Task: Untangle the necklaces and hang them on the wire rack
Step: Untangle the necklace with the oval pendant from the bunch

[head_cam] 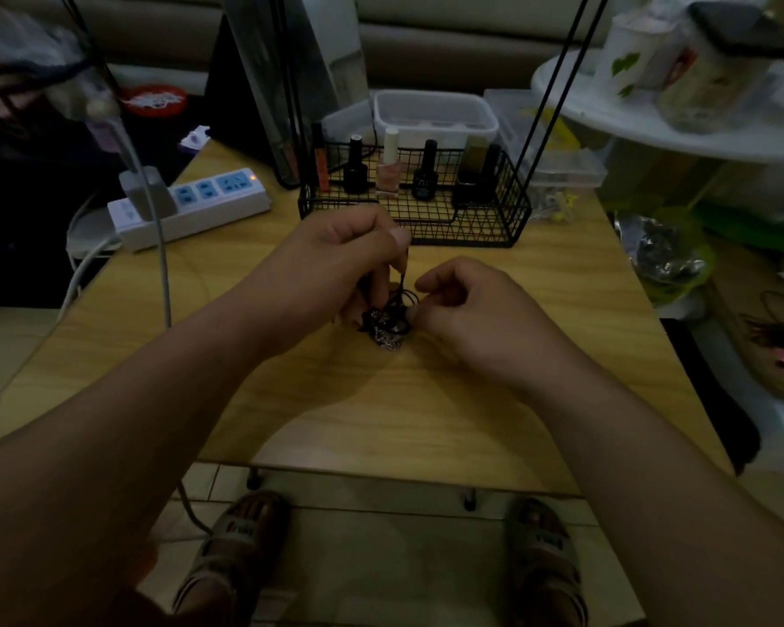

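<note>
Two-handed, pinches the necklaces point(385, 325) just in front of the wire rack point(471, 228): left hand point(336, 260) lifts one cord, right hand point(467, 310) nips a loop. Risks cinching the knot tighter by pulling hard.

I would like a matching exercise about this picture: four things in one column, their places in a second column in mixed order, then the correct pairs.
Things
1. tangled necklaces
2. power strip
3. pink nail polish bottle
4. clear plastic box

Places
A. behind the wire rack
B. between the left hand and the right hand, pinched by both
C. near the left edge of the table
D. inside the wire rack

Pairs: 1-B, 2-C, 3-D, 4-A
</note>
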Action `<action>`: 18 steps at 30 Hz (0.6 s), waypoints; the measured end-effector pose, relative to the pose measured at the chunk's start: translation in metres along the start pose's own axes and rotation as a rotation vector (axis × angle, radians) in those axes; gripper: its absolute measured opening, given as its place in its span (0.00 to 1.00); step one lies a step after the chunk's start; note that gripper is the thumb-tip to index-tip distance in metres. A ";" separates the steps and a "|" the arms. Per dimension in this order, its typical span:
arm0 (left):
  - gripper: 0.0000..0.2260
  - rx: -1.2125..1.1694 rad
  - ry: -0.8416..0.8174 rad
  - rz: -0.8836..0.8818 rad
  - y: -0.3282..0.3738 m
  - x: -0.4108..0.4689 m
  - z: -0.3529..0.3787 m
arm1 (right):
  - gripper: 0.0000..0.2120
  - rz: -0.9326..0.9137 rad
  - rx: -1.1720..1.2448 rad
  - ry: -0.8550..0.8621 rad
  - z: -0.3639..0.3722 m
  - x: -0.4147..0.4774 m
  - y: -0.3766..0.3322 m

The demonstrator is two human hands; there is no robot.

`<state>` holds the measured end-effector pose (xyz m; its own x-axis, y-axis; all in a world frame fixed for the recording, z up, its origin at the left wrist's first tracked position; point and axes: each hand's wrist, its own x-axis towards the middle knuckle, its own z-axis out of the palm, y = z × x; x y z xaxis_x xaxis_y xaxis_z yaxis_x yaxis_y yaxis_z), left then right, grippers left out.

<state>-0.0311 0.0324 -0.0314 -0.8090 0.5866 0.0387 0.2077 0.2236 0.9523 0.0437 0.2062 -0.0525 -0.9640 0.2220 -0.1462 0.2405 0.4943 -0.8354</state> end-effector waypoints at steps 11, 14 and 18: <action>0.12 -0.174 0.080 0.068 0.007 -0.001 -0.017 | 0.04 0.028 0.218 -0.002 -0.005 0.007 0.003; 0.13 -0.124 0.183 0.046 0.005 0.003 -0.020 | 0.07 0.149 0.674 -0.021 -0.008 0.005 -0.003; 0.11 -0.078 0.201 0.054 0.007 0.003 -0.019 | 0.11 0.249 0.899 0.053 -0.013 0.005 -0.007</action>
<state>-0.0428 0.0208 -0.0184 -0.8927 0.4276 0.1422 0.2166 0.1306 0.9675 0.0383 0.2149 -0.0403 -0.8848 0.2826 -0.3705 0.2404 -0.4042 -0.8825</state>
